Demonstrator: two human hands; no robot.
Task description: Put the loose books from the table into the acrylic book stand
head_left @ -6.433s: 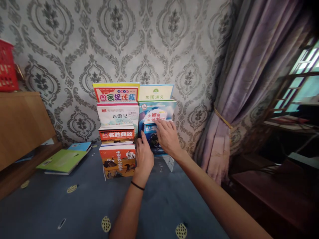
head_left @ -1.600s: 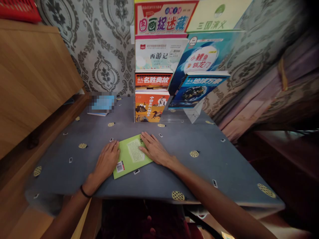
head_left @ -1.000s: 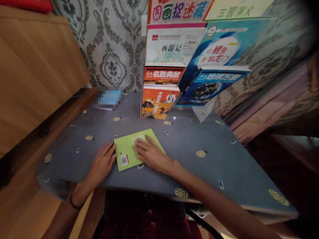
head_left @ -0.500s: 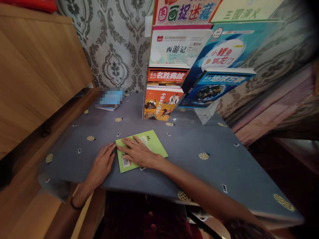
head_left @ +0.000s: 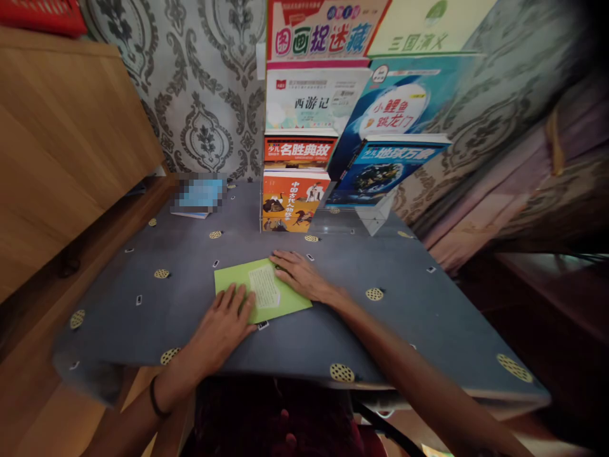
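A thin green book (head_left: 264, 294) lies flat, back cover up, near the front of a table covered in blue-grey cloth (head_left: 190, 279). My left hand (head_left: 222, 329) rests palm down on the book's near left corner, fingers spread. My right hand (head_left: 299, 274) lies flat on its far right corner, fingers apart. Neither hand grips the book. Behind it stands a clear tiered rack of books (head_left: 295, 200) facing me, with a blue book (head_left: 385, 170) leaning on its right side.
A light blue book (head_left: 197, 197) lies at the back left of the table. A wooden cabinet (head_left: 57, 146) rises at the left, patterned wallpaper (head_left: 204, 95) behind, a purple curtain (head_left: 537, 171) at the right. The table's front edge is just below my left wrist.
The green book has turned on the cloth. My left hand moved from its left edge onto its near corner; my right hand slid from the book's left part to its far right corner.
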